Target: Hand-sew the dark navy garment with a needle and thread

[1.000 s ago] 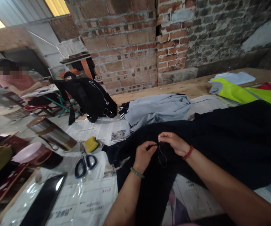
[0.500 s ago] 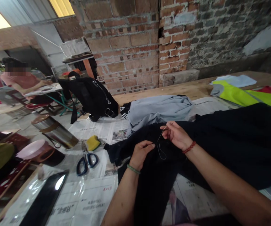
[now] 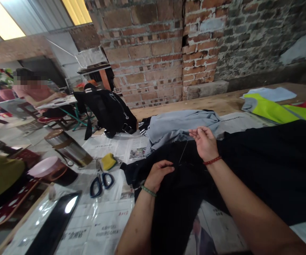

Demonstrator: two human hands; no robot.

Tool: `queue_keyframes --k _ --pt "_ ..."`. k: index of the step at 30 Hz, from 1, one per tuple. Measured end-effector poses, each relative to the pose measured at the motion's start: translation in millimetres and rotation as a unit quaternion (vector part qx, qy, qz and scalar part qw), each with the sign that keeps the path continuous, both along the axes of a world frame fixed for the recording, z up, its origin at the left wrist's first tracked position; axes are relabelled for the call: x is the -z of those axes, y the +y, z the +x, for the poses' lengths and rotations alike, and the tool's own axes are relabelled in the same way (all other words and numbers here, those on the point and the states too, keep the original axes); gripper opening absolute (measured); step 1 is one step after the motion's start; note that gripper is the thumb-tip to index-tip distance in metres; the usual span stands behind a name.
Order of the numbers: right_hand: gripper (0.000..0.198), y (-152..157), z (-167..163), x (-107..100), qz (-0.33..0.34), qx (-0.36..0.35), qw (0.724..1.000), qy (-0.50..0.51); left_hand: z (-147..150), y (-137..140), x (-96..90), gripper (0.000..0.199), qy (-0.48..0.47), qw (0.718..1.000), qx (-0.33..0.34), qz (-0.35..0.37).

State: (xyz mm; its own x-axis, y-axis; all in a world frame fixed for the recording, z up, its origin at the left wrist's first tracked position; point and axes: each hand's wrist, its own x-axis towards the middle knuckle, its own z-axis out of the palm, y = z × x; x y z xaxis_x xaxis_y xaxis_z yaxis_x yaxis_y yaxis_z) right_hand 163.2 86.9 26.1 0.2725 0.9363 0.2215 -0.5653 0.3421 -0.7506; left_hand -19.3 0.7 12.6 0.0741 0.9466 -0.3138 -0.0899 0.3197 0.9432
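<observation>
A dark garment (image 3: 270,166), almost black, lies spread before me. My left hand (image 3: 157,174), with a green bead bracelet, is closed on a fold of it between thumb and fingers. Higher and to the right, my right hand (image 3: 206,143), wearing a red bracelet, is pinched shut. A pale thread (image 3: 183,151) runs taut from its fingertips down to the cloth near my left hand. Whether a needle is in those fingers is too small to tell. Left of the garment lie dark-blue-handled scissors (image 3: 102,184) beside a yellow sponge-like piece (image 3: 108,162).
Newspaper under clear plastic (image 3: 107,216) covers the table. A steel flask (image 3: 69,147), a brown pot with a pink lid (image 3: 60,173) and a black tablet-like slab (image 3: 53,226) stand left. Behind are a black backpack (image 3: 109,111), grey clothing (image 3: 179,124) and a neon vest (image 3: 267,108). A person sits far left.
My right hand has risen and moved right, away from the cloth. The loose loop of thread has been drawn out into a straight line. My left hand stays at the same fold.
</observation>
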Motion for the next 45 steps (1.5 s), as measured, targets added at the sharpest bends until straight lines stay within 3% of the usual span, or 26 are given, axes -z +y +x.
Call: queue_keyframes --k 8,11,13,16,18,20,22,26,32,45 --pt "0.012 1.6 4.9 9.9 0.032 0.073 0.993 -0.083 0.0 2.1 2.8 0.02 0.02 0.999 -0.017 0.024" --pt "0.014 -2.7 5.8 8.8 0.035 0.084 0.977 -0.191 -0.1 1.7 1.8 0.02 0.004 1.0 -0.019 0.013" --pt "0.016 -8.7 5.3 7.2 0.051 0.047 0.943 -0.326 -0.2 1.2 0.7 0.019 -0.001 1.0 -0.022 0.012" --pt "0.018 -18.1 1.2 5.6 0.12 -0.037 0.841 -0.526 -0.3 0.5 -1.1 0.015 0.007 0.999 -0.021 0.027" --pt "0.021 -22.5 -3.3 6.3 0.165 -0.076 0.78 -0.598 -0.3 0.1 -1.9 0.014 0.006 0.999 -0.016 0.029" --pt "0.025 -25.1 -7.5 8.0 0.191 -0.104 0.745 -0.631 -0.5 -0.3 -2.5 0.014 -0.003 1.0 -0.011 0.023" --pt "0.028 -26.5 -10.1 9.4 0.206 -0.126 0.729 -0.641 -0.9 -0.6 -3.0 0.013 -0.013 1.0 -0.006 0.012" --pt "0.031 -28.5 -9.7 9.0 0.211 -0.174 0.72 -0.638 -2.0 -0.6 -4.0 0.012 -0.017 1.0 0.0 0.014" --pt "0.026 -30.7 -7.0 7.7 0.177 -0.25 0.743 -0.595 -1.7 0.0 -5.5 0.011 -0.012 1.0 -0.006 0.017" --pt "0.023 -30.0 -7.5 11.4 0.159 -0.296 0.77 -0.543 -2.4 -0.7 -3.4 0.012 -0.041 0.999 0.014 0.014"
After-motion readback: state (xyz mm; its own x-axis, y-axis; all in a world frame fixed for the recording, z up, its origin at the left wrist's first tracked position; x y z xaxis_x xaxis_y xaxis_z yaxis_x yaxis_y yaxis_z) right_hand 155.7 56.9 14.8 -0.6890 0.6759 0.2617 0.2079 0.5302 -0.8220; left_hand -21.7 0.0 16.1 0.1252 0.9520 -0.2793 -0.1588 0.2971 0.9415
